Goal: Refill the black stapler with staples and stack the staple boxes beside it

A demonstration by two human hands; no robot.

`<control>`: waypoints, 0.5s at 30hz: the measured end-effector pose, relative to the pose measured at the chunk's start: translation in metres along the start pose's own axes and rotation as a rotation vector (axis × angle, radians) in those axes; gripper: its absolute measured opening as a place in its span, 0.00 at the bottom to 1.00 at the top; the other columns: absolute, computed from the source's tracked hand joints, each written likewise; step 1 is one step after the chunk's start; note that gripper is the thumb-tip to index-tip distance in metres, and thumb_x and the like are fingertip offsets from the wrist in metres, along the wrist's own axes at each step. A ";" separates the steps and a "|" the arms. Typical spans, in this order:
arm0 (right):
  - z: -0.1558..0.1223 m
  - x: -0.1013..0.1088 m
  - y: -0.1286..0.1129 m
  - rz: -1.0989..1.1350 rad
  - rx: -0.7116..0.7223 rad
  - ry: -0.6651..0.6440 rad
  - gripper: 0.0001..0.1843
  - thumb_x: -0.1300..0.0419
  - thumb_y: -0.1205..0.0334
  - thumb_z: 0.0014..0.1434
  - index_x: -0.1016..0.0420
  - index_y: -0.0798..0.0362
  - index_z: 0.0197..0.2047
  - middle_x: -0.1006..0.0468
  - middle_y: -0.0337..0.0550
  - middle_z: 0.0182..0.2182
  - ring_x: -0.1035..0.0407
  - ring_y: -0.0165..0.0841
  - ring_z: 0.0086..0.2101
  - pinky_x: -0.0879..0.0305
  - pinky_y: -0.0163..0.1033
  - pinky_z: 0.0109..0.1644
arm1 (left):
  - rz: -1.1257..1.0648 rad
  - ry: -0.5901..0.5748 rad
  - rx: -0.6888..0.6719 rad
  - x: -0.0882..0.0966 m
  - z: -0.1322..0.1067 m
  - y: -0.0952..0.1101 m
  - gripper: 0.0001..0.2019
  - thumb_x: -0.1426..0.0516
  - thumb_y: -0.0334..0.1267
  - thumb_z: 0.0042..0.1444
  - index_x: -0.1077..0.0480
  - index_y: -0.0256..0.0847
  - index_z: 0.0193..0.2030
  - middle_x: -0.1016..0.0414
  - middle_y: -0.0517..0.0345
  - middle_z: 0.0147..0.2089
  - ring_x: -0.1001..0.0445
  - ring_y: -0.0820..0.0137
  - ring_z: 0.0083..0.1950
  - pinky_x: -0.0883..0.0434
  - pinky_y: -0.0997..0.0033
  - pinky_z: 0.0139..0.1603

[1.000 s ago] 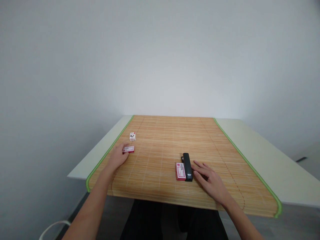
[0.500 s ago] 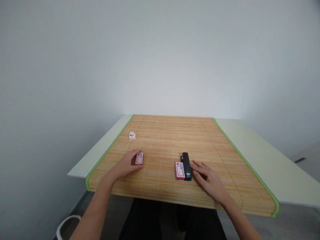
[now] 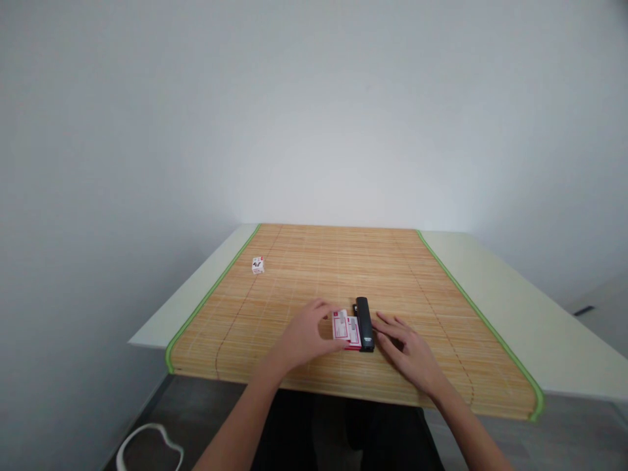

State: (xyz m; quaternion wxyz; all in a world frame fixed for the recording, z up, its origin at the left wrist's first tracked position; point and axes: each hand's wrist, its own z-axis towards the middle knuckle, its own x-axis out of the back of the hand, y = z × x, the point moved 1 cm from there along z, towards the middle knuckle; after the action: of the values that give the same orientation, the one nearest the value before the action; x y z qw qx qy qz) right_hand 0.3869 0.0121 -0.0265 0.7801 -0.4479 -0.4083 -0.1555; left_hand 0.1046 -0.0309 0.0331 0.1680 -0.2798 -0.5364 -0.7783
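Note:
My left hand (image 3: 310, 332) grips a small red-and-white box (image 3: 340, 326) by its ends, between thumb and fingers. That box overlaps the left part of a second red-and-white box (image 3: 354, 332) in view; whether the two touch I cannot tell. Against the second box's right side lies a black stapler (image 3: 364, 323), pointing away from me. My right hand (image 3: 405, 347) rests on the mat just right of the stapler, fingers stretched out and holding nothing, with the fingertips close to its side.
A bamboo mat (image 3: 338, 261) with green edging covers the middle of a white table (image 3: 196, 281). Toward the far left of the mat stands a small white box (image 3: 258, 265) with a dark picture on it. A pale wall rises behind the table. A white cable (image 3: 150, 428) hangs at lower left.
My left hand has carried its red-and-white box rightward from the left side of the mat to the second box beside the stapler. My right hand stays in place.

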 end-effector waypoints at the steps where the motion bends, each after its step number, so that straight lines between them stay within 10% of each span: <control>1: 0.000 0.000 0.000 0.002 0.001 -0.003 0.21 0.48 0.53 0.71 0.25 0.38 0.63 0.25 0.38 0.61 0.37 0.44 0.66 0.45 0.63 0.72 | 0.002 -0.014 -0.012 -0.007 0.003 0.004 0.31 0.29 0.52 0.48 0.26 0.53 0.60 0.26 0.52 0.57 0.28 0.56 0.59 0.30 0.54 0.61; 15: 0.001 0.001 -0.006 0.016 0.049 -0.020 0.21 0.45 0.49 0.71 0.27 0.35 0.64 0.24 0.36 0.61 0.39 0.46 0.67 0.48 0.66 0.72 | -0.084 -0.030 0.005 -0.030 0.008 -0.007 0.32 0.28 0.46 0.48 0.27 0.52 0.61 0.24 0.53 0.60 0.27 0.54 0.61 0.32 0.52 0.65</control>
State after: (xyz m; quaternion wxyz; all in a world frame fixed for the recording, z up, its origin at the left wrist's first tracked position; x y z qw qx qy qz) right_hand 0.3838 0.0098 -0.0220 0.7879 -0.4333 -0.4163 -0.1346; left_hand 0.1266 -0.0224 0.0116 0.1279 -0.2681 -0.5521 -0.7791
